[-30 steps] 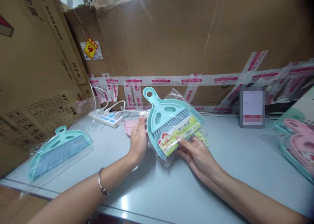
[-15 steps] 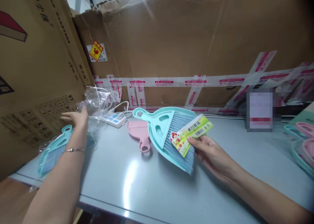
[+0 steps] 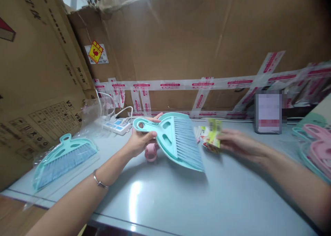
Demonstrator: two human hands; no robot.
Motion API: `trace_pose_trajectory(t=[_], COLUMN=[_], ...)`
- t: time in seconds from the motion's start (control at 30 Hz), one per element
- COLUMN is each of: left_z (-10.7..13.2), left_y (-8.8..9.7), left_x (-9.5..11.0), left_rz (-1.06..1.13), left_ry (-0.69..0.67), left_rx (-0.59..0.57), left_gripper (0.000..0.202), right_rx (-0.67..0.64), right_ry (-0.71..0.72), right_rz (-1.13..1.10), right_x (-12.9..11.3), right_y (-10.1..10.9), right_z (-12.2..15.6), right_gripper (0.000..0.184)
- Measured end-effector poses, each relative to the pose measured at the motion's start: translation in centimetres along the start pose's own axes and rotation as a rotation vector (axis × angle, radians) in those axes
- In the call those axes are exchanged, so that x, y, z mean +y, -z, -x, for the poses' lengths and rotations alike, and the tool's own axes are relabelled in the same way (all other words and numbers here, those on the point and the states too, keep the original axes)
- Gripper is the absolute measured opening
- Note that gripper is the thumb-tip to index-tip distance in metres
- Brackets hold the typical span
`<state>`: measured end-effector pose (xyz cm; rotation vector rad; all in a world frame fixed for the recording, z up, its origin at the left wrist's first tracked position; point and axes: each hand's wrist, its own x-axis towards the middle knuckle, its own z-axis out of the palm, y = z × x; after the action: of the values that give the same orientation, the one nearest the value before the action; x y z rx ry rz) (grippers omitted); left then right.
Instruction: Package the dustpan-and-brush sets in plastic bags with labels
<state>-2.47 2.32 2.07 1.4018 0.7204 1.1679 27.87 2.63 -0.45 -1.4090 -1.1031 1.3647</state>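
Note:
My left hand [image 3: 141, 141] is closed round the handle end of a teal dustpan and brush set [image 3: 169, 134], held above the table. The brush's blue bristles [image 3: 187, 143] lie nested in the dustpan and point right. Just right of the bristles, my right hand [image 3: 238, 143] pinches a yellow-green printed label card [image 3: 213, 136], apart from the set. Both that hand and the card are smeared by motion. Beneath the set, a pink dustpan [image 3: 151, 153] shows only its handle end; the rest is hidden.
Another teal brush and dustpan set [image 3: 66, 156] lies in clear wrap at left. Behind are crumpled clear plastic [image 3: 91, 113], a power strip [image 3: 117, 125] and large cardboard boxes [image 3: 168, 39]. A phone-like device [image 3: 268, 112] stands back right; wrapped pink and teal sets [image 3: 319, 146] lie at the right edge.
My left hand has left the clear plastic and taken the teal set by its handle. My right hand has drawn the label card off the bristles to the right.

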Motion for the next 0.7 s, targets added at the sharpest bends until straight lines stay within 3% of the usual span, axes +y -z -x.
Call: trace_pose_trajectory(t=[0.1, 0.13, 0.17, 0.2, 0.27, 0.3, 0.37, 0.43, 0.6, 0.7], left_z=[-0.2, -0.2, -0.2, -0.1, 0.3, 0.6, 1.2, 1.7, 2.2, 2.3], left_y=[0.7, 0.7, 0.5, 0.1, -0.8, -1.3, -2.1, -2.9, -4.0, -3.2], left_x=[-0.1, 0.0, 0.1, 0.2, 0.7, 1.0, 1.6, 2.2, 3.2, 3.5], left_rz=[-0.045, -0.062, -0.085, -0.113, -0.169, -0.189, -0.218, -0.256, -0.465, -0.474], left_ry=[-0.093, -0.129, -0.164, -0.192, -0.201, -0.184, -0.166, -0.215, -0.479, -0.617], left_rx=[0.040, 0.023, -0.004, -0.035, -0.099, -0.125, -0.157, -0.151, -0.044, 0.109], left_gripper=[0.040, 0.038, 0.037, 0.037, 0.038, 0.037, 0.032, 0.028, 0.032, 0.025], right_rx=[0.676, 0.807, 0.828, 0.765, 0.411, 0.250, 0.073, 0.054, 0.236, 0.374], right_ry=[0.297, 0.437, 0.593, 0.770, 1.050, 1.111, 1.138, 1.138, 1.250, 1.282], right_rz=[0.425, 0.517, 0.580, 0.611, 0.736, 0.792, 0.833, 0.816, 0.763, 0.723], right_x=[-0.9, -1.2, -1.4, -1.7, -1.9, -1.9, -1.8, -1.9, -2.9, -4.0], right_y=[2.1, 1.8, 0.9, -0.4, -3.8, -5.4, -8.0, -9.2, -9.5, -9.0], right_z=[-0.7, -0.4, 0.1, 0.8, 2.5, 3.3, 4.5, 5.2, 6.7, 8.0], right_gripper=[0.059, 0.067, 0.067, 0.061, 0.033, 0.030, 0.025, 0.019, 0.009, 0.007])
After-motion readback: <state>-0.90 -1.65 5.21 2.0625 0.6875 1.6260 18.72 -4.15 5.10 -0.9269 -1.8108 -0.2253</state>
